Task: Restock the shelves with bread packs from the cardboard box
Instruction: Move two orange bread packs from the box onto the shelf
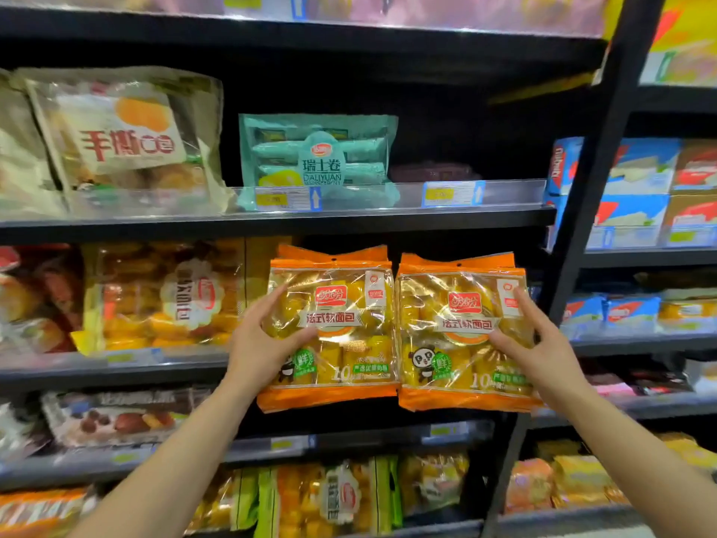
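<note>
Two bare forearms came up from the bottom edge, nearest of all, reaching toward the shelving. The left hand (260, 339) was spread wide over the lower left face of the left bread pack (333, 328), thumb pressed on the clear film and fingers fanned up along its left edge: flat contact, no clenching. The right hand (537, 343) mirrored it on the right bread pack (463, 332), fingers splayed over the right side of the wrapper, thumb near the round label. Whether either hand truly gripped its pack or just pushed on it, I could not tell.

Both orange-edged packs stood upright, side by side and touching along their inner edges, fronts facing out, on the middle shelf (112, 372). More orange headers showed just behind each one, so they stood at the front of short rows.

Left of the left bread pack, on the same shelf, sat a tall bag of golden rolls (167, 297) with a white scalloped label. Above the left bread pack, one shelf up, a teal Swiss roll pack (318, 157) stood behind a clear plastic lip, and left of that a big cream bag (124, 137) with red characters. Right of the right bread pack rose a black upright post (589, 196), and beyond it blue and white boxes (636, 176) were stacked.
</note>
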{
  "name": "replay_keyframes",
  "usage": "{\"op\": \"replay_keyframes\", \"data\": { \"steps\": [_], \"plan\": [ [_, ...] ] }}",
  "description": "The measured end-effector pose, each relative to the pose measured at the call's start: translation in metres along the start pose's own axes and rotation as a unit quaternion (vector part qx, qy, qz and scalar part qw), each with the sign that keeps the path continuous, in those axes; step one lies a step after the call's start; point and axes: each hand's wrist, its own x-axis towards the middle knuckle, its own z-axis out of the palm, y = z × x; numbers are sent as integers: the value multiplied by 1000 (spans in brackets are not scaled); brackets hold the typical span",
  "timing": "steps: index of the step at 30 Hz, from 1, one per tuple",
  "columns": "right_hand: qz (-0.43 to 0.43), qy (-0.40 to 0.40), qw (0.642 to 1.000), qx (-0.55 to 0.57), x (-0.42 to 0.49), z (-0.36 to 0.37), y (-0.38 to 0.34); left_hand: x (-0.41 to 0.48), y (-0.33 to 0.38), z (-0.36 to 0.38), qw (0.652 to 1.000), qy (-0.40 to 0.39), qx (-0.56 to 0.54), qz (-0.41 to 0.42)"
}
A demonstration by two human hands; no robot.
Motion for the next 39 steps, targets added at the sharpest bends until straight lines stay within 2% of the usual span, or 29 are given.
{"op": "replay_keyframes", "data": {
  "steps": [3,7,9,12,13,16,18,20,22,26,28,31,36,39],
  "plan": [
    [-11,10,1000,10,65,5,20,46,-18,24,1000,21,-10,-6],
    [-46,61,997,-8,142,14,31,109,-30,55,995,60,-29,-68],
    [-58,79,995,-4,175,25,32,143,-39,70,995,75,-61,-31],
    [-91,69,992,53,207,44,38,185,-55,91,993,87,7,85],
    [-91,66,993,39,217,53,46,195,-60,101,990,84,32,109],
    [-110,52,991,-53,251,76,84,216,-97,130,982,81,102,134],
    [-95,6,988,-123,270,87,102,231,-126,140,985,41,128,105],
    [-92,-35,964,-246,284,93,115,246,-145,141,984,-14,147,94],
    [-117,-24,931,-345,299,95,127,261,-154,142,972,-6,198,124],
    [-139,-2,907,-397,311,104,133,269,-157,148,957,51,251,133],
    [-132,3,915,-382,313,106,135,267,-154,151,950,60,277,130],
    [-97,-10,922,-375,306,105,131,255,-138,152,947,69,306,72],
    [-43,-48,905,-420,256,106,94,229,-103,155,957,46,286,-12],
    [15,-80,866,-493,214,108,58,202,-71,145,927,-28,373,-22]
  ]
}}
